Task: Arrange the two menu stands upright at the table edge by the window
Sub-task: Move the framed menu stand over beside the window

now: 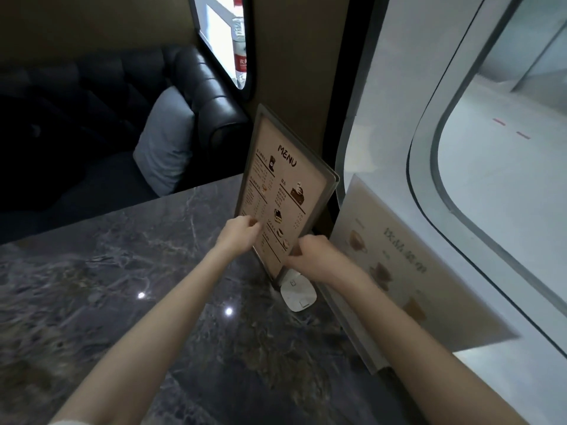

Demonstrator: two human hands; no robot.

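Note:
A framed stand headed "MENU" (283, 182) stands upright near the far right corner of the dark marble table (129, 271), its base on the tabletop. My left hand (241, 233) grips its lower left edge and my right hand (310, 253) grips its lower right edge. The second menu stand (395, 265), pale with drink pictures, stands upright along the table's right edge against the window (491, 167), just right of my right forearm.
A small white square card (297, 291) lies on the table by the first stand's base. A black leather sofa (196, 87) with a grey cushion (167, 142) sits beyond the table. A water bottle (240, 41) shows through a far opening.

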